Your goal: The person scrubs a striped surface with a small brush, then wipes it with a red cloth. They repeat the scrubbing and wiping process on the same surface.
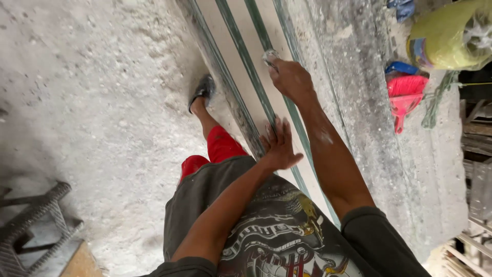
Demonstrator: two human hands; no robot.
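Fingers of the right hand [290, 79] pinch a small whitish wad [270, 55] against a green groove of the long pale panel [233, 61]. Left hand [279, 146] lies flat behind, fingers spread, steadying it. Grooves beyond the fingertips look dusty, so most of the wiping seems left.

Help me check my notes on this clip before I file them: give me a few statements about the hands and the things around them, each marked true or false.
1. The right hand presses a small pale wad against the long panel. True.
2. The left hand grips a hammer. False: it lies flat and open on the panel, holding nothing.
3. The panel has green strips running along its length. True.
4. A red dustpan lies on the dusty ledge to the right of the panel. True.
5. Both hands rest on the metal stool. False: the stool stands apart on the floor at lower left, untouched.
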